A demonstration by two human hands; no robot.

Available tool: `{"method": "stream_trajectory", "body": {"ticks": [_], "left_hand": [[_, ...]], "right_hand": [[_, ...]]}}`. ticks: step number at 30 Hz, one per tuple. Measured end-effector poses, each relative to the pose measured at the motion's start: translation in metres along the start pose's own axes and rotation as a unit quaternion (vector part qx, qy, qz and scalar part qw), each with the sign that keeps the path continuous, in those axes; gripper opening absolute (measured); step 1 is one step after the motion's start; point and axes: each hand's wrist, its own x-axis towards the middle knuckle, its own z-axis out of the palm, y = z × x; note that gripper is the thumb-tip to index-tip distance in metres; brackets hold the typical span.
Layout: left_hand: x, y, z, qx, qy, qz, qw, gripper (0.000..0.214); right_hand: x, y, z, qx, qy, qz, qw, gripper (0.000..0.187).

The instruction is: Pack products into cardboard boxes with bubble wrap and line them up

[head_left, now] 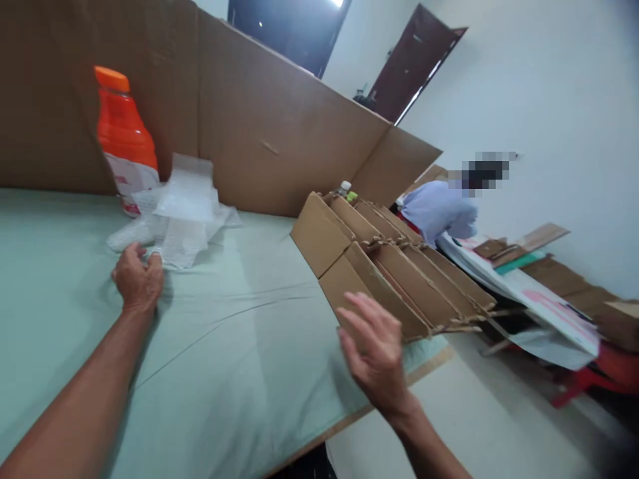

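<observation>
My left hand [137,278] rests low on the table, at the near edge of a loose pile of clear bubble wrap sheets [184,206]. Its thumb and forefinger are apart at the edge of the wrap; the other fingertips are partly hidden. My right hand [373,349] is raised with its fingers stretched out and nothing in it. It is in front of a cardboard box with dividers [344,286], close to its near side; whether it touches the cardboard I cannot tell. Inside the far part of the box, a white bottle cap [344,187] shows.
An orange bottle [124,133] stands behind the bubble wrap. Tall cardboard panels [279,126] wall off the back of the pale green table [239,372]. Beyond the table's right edge, a person [439,206] leans by another table [539,299] that holds cardboard pieces.
</observation>
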Motion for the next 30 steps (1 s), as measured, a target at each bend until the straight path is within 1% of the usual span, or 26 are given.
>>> {"method": "stream_trajectory", "body": {"ticks": [2,3,4,6,8,9,10,12,14,16,18,19,21,23,24,26,28,30], "left_hand": [[-0.002,0.003,-0.003,0.007,-0.002,0.006,1.000,0.046],[-0.005,0.006,-0.006,0.011,-0.001,0.010,1.000,0.045],[-0.008,0.008,-0.009,0.016,0.000,0.017,1.000,0.044],[-0.016,0.014,-0.015,0.025,-0.003,0.035,0.999,0.043],[-0.024,0.021,-0.022,0.030,-0.010,0.056,0.998,0.044],[-0.026,0.025,-0.025,0.033,-0.009,0.062,0.998,0.046],[-0.029,0.029,-0.028,0.036,-0.005,0.066,0.997,0.047],[-0.032,0.036,-0.037,0.039,0.009,0.070,0.997,0.051],[-0.039,0.042,-0.049,0.040,0.015,0.081,0.996,0.056],[-0.054,0.043,-0.066,0.022,-0.006,0.102,0.995,0.061],[-0.079,0.039,-0.088,-0.014,-0.049,0.113,0.992,0.066],[-0.093,0.034,-0.099,-0.032,-0.070,0.106,0.991,0.070],[-0.122,0.021,-0.122,-0.043,-0.110,0.072,0.990,0.076],[-0.147,0.005,-0.143,-0.047,-0.136,0.035,0.989,0.082],[-0.158,-0.002,-0.151,-0.051,-0.144,0.021,0.988,0.083],[-0.176,-0.015,-0.165,-0.062,-0.149,0.003,0.987,0.083],[-0.189,-0.023,-0.172,-0.076,-0.149,-0.006,0.986,0.081],[-0.197,-0.026,-0.174,-0.089,-0.153,-0.011,0.984,0.079]], "right_hand": [[-0.006,0.022,-0.030,-0.099,0.043,0.023,0.994,0.048],[-0.007,0.035,-0.039,-0.144,0.046,0.037,0.988,0.050],[-0.008,0.048,-0.046,-0.179,0.031,0.052,0.982,0.050],[-0.008,0.071,-0.049,-0.215,-0.030,0.075,0.973,0.041],[-0.009,0.086,-0.046,-0.211,-0.090,0.084,0.970,0.028],[-0.009,0.090,-0.044,-0.198,-0.103,0.079,0.972,0.026],[-0.011,0.090,-0.044,-0.179,-0.099,0.067,0.977,0.025],[-0.014,0.083,-0.049,-0.119,-0.070,0.020,0.990,0.023],[-0.017,0.070,-0.059,-0.036,-0.051,-0.029,0.998,0.016],[-0.017,0.053,-0.071,0.051,-0.060,-0.070,0.994,0.010],[-0.012,0.033,-0.078,0.124,-0.084,-0.109,0.983,0.017],[-0.007,0.023,-0.078,0.152,-0.096,-0.129,0.975,0.021],[0.005,0.005,-0.069,0.195,-0.116,-0.166,0.960,0.027],[0.019,-0.009,-0.052,0.226,-0.115,-0.205,0.945,0.028],[0.025,-0.014,-0.043,0.238,-0.105,-0.222,0.940,0.028],[0.031,-0.020,-0.028,0.258,-0.061,-0.238,0.934,0.025],[0.030,-0.020,-0.016,0.275,-0.005,-0.220,0.936,0.023],[0.021,-0.013,-0.007,0.300,0.040,-0.155,0.940,0.038]]}}
